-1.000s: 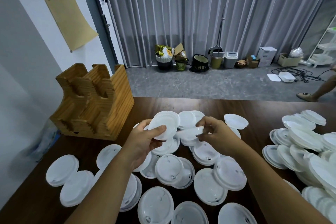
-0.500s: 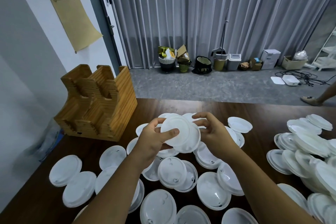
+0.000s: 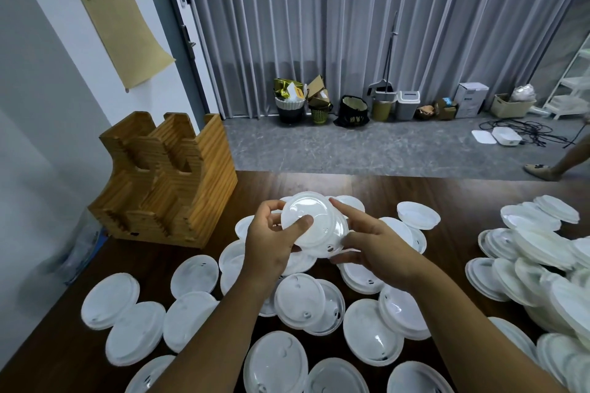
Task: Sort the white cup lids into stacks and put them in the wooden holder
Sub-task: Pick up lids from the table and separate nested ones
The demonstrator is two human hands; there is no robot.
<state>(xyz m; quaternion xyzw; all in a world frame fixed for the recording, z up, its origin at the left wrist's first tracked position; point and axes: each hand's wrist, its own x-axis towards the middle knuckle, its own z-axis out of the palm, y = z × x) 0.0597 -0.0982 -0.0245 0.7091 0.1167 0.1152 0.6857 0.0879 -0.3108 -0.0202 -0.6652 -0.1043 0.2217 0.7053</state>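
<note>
Landmark: the stepped, slotted light-wood holder (image 3: 166, 182), at the table's far-left corner; no lids visible in its slots.

Right of the holder, raised above the dark wooden table (image 3: 57, 338): a small stack of round white plastic cup lids (image 3: 314, 225), apparently two or three nested, not fully seated. The left hand (image 3: 271, 241) grips its near-left side, thumb pressed on the top face, fingers curled behind the far rim. Further right, the right hand (image 3: 372, 241) pinches the opposite rim, index finger laid along the far edge, thumb under the near one.

Handling, by judgement: lids look thin, light, springy and smooth; likely to slide apart unless nested squarely. Best held at opposite rims, since pressing the centre would flex them.

Room: loose white lids (image 3: 134, 313) cover the table in front of and right of the holder, with a heaped pile of lids (image 3: 542, 252) far right. The air path back to the holder looks open; the table edge lies close on the holder's side.
</note>
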